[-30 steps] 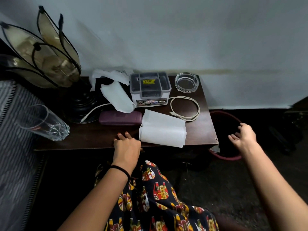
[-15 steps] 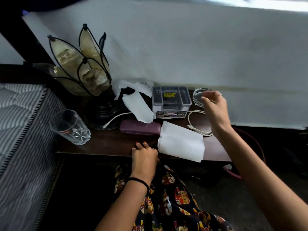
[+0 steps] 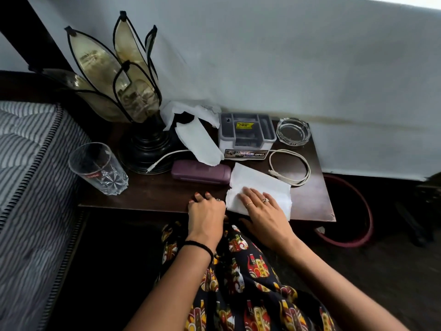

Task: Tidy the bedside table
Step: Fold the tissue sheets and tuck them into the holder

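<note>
The dark wooden bedside table (image 3: pixel 152 194) holds a clear glass tumbler (image 3: pixel 97 168) at the left and a purple case (image 3: pixel 201 173) in the middle. A flat white paper napkin (image 3: pixel 260 185) lies at the front edge. My right hand (image 3: pixel 265 211) lies flat on it with the fingers apart and the thumb at the table's edge. My left hand (image 3: pixel 206 216) rests just to its left on the front edge, fingers curled and holding nothing. Crumpled white tissue (image 3: pixel 195 130) lies behind the case.
A petal-shaded lamp (image 3: pixel 128 96) stands at the back left. A grey organiser box (image 3: pixel 247 136), a glass ashtray (image 3: pixel 293 131) and a looped white cable (image 3: pixel 290 167) fill the back right. A red bin (image 3: pixel 358 240) sits on the floor to the right, and a striped mattress (image 3: pixel 28 187) lies to the left.
My right hand went from the red bin up to the ashtray, then came down onto the paper napkin at the front. The left hand has stayed on the table's edge.
</note>
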